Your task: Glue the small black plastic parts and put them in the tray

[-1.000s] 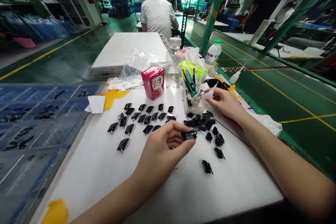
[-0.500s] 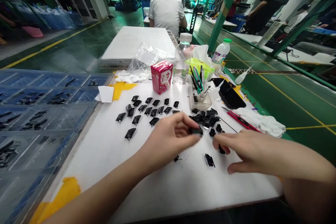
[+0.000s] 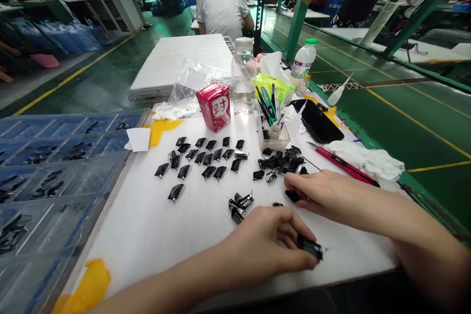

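My left hand [image 3: 270, 243] is low over the white work surface [image 3: 176, 240], closed around a small glossy black plastic part [image 3: 311, 248] between thumb and fingers. To its upper right, my right hand [image 3: 327, 191] has its fingertips closed on another small black piece [image 3: 293, 196] close to the surface. Beyond that hand lies a heap of black pieces [image 3: 281, 161]. A few black parts [image 3: 241, 203] lie loosely together behind my left hand. Farther left, several curved black parts with clear film edges [image 3: 208, 159] are spread out separately.
Blue divided trays [image 3: 73, 167] holding black parts stand at the left. Behind the parts are a red carton [image 3: 214, 107], a clear bottle [image 3: 243, 78] and a tool box [image 3: 273, 137]. A red utility knife [image 3: 342, 164], a black phone-like object [image 3: 319, 121] and white tissue [image 3: 368, 158] lie right.
My left hand has moved toward me and right, holding a black part. My right hand has closed its fingers on a piece. The loose group behind my left hand now shows; the view has shifted slightly.
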Demonstrator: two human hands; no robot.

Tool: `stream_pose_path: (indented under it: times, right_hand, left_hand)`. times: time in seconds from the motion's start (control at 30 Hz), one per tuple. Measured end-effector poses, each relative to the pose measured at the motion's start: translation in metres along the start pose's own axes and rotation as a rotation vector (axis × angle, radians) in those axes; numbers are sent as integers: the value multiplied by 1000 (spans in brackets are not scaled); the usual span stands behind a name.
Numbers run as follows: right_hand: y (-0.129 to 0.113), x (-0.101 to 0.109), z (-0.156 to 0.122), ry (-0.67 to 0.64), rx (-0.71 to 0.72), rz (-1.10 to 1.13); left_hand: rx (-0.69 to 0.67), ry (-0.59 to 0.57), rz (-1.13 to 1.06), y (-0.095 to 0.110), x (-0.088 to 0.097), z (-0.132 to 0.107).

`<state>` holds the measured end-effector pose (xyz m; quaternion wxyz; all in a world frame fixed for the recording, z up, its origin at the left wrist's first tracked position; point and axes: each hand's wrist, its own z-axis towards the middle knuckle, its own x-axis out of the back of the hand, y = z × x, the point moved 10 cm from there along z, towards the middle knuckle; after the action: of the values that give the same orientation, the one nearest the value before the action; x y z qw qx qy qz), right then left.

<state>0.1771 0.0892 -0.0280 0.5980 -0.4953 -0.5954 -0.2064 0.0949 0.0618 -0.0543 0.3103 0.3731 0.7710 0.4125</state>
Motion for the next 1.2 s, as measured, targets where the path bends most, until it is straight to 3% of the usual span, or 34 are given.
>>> stream_pose_path:
  times: [0.13, 0.27, 0.53, 0.67, 0.83, 1.2]
  right_hand:
    - [5, 13, 1, 30, -35, 28]
    - [22, 22, -5, 79, -107, -98]
    - [4, 6, 5, 12, -10, 39]
    - [-5, 5, 5, -39, 20, 136]
    - [4, 8, 4, -73, -37, 107]
    - [2, 7, 4, -68, -39, 30]
  left_hand:
    - [-48, 216, 2, 18, 40, -7]
    - [-3, 231, -16, 24, 57, -13]
    - [-170, 456, -110, 41, 102, -26]
    - [-189, 472, -73, 41, 104, -25]
    - [-172, 423, -9, 37, 97, -18]
    - [-166, 327, -119, 35, 87, -14]
